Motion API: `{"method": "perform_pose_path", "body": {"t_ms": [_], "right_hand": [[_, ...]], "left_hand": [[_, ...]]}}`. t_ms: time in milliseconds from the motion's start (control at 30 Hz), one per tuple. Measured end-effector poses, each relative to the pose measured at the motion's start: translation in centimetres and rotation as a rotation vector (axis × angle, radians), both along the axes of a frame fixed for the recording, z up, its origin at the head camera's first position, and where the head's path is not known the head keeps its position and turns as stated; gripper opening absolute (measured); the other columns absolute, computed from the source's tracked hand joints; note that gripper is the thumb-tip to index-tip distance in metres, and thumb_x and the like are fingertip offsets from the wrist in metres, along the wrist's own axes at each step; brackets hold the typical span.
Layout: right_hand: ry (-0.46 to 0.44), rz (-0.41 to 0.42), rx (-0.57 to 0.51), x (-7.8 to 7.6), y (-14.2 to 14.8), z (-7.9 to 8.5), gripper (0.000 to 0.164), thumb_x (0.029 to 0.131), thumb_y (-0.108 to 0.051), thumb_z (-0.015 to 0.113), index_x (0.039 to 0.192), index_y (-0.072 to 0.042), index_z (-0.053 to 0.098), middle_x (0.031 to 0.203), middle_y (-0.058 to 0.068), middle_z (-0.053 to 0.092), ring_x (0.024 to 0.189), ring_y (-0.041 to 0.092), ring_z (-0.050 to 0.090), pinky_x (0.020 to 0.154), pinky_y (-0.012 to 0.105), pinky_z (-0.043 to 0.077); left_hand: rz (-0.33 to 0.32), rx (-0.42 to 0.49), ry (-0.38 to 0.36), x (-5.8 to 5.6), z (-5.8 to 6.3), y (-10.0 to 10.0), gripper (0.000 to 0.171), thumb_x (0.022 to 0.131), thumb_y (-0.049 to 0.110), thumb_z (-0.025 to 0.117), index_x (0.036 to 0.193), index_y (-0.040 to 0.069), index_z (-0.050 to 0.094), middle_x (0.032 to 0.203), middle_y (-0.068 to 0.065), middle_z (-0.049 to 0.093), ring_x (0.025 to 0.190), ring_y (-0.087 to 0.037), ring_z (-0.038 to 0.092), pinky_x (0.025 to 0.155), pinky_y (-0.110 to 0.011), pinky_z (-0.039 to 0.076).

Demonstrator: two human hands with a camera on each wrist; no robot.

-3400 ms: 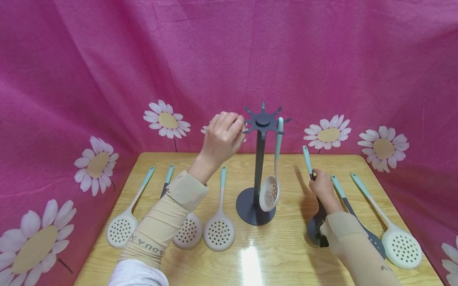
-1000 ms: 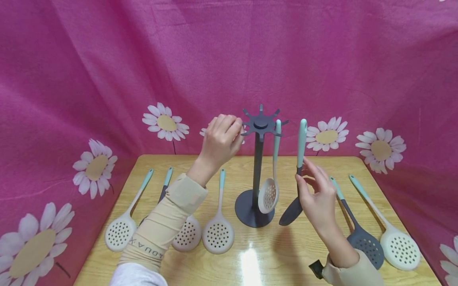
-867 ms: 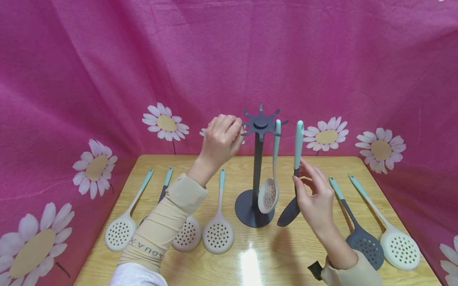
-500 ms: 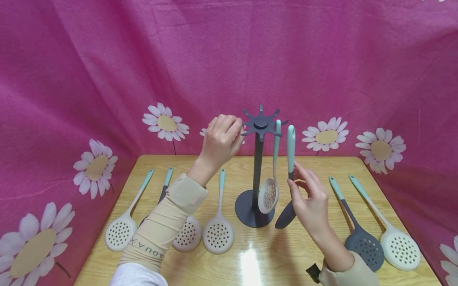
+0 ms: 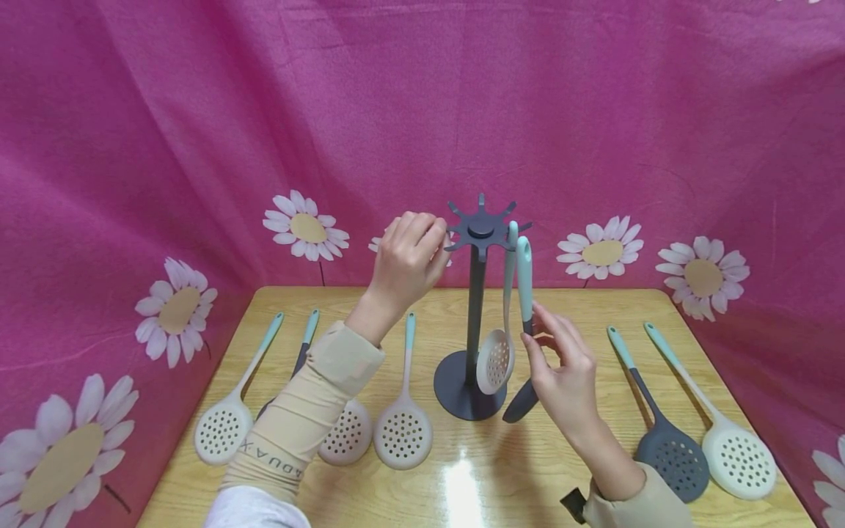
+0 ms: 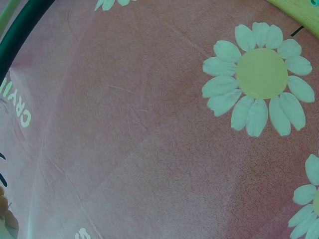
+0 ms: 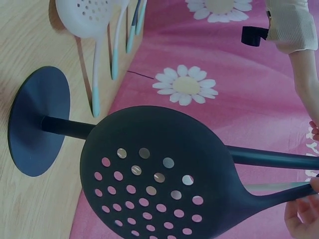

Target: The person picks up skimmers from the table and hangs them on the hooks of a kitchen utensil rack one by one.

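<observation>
My right hand [image 5: 564,370] pinches a dark perforated skimmer [image 7: 149,174] at the neck, just below its mint handle [image 5: 524,275]. The skimmer hangs upright, its handle tip just right of the prongs of a black utensil stand [image 5: 477,323]. On a right-hand prong hangs a pale skimmer [image 5: 495,361], next to the one I hold. My left hand [image 5: 409,253] has its fingers curled at the stand's left prongs, its fingertips hidden in the head view. The left wrist view shows mostly curtain, with a bit of fingers [image 6: 7,219] at its lower left edge.
On the wooden table [image 5: 475,477], a dark skimmer [image 5: 672,455] and a pale skimmer [image 5: 739,462] lie at the right. Several more lie at the left, including one pale skimmer [image 5: 404,433] near the stand; my left sleeve covers part of others. A pink daisy curtain [image 5: 422,110] surrounds the table.
My right hand has lifted the dark skimmer off the table, turned it upright and carried it left, close to the stand's prongs. The left hand has stayed at the stand.
</observation>
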State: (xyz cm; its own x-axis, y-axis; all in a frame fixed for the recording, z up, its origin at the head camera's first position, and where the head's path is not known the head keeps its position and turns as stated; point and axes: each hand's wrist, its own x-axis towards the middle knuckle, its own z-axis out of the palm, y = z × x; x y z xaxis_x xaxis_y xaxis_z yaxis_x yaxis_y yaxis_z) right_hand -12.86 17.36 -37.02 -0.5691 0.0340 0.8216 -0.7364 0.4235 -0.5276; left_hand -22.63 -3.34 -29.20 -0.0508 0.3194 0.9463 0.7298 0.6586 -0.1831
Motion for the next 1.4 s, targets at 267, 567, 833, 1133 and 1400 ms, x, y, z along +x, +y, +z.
{"method": "perform_pose_path", "body": {"t_ms": [267,567,833,1133,1400], "right_hand": [[0.003,0.021,-0.014,-0.4,-0.4,-0.4,0.052,0.066,0.024,0.063,0.115,0.01,0.057,0.092,0.019,0.061,0.085,0.009,0.056,0.072,0.013,0.049],[-0.033,0.033,-0.038,-0.7,-1.0,-0.8,0.052,0.066,0.022,0.065,0.116,0.008,0.057,0.092,0.019,0.06,0.084,0.009,0.057,0.071,0.014,0.049],[-0.042,0.026,-0.049,-0.9,-1.5,-0.9,0.052,0.066,0.021,0.066,0.115,0.007,0.058,0.09,0.017,0.06,0.085,0.011,0.057,0.071,0.016,0.05],[-0.091,0.012,-0.073,-1.1,-2.1,-0.9,0.048,0.068,0.018,0.067,0.114,0.007,0.058,0.088,0.017,0.06,0.083,0.01,0.057,0.071,0.015,0.05],[-0.11,-0.001,-0.057,-1.2,-2.2,-1.1,0.048,0.069,0.016,0.067,0.115,0.006,0.058,0.09,0.017,0.06,0.081,0.019,0.059,0.072,0.018,0.051]], "left_hand": [[-0.001,0.006,0.001,0.0,0.0,0.0,0.006,0.08,0.0,0.054,0.08,-0.004,0.059,0.076,-0.012,0.057,0.066,-0.024,0.049,0.055,-0.031,0.04],[-0.004,0.006,-0.008,0.1,0.0,0.0,0.006,0.08,0.001,0.055,0.081,-0.004,0.059,0.077,-0.013,0.057,0.067,-0.025,0.05,0.057,-0.031,0.041],[-0.005,0.01,-0.002,0.0,0.0,0.0,0.009,0.082,0.002,0.053,0.081,-0.004,0.059,0.077,-0.013,0.057,0.067,-0.025,0.05,0.057,-0.031,0.042],[-0.009,0.015,-0.003,0.0,0.0,0.0,0.011,0.084,0.003,0.051,0.081,-0.004,0.059,0.077,-0.013,0.057,0.067,-0.024,0.05,0.057,-0.031,0.042],[-0.006,0.018,-0.005,0.0,-0.1,0.1,0.009,0.083,0.002,0.053,0.081,-0.004,0.059,0.077,-0.013,0.057,0.067,-0.024,0.05,0.057,-0.031,0.042]]}}
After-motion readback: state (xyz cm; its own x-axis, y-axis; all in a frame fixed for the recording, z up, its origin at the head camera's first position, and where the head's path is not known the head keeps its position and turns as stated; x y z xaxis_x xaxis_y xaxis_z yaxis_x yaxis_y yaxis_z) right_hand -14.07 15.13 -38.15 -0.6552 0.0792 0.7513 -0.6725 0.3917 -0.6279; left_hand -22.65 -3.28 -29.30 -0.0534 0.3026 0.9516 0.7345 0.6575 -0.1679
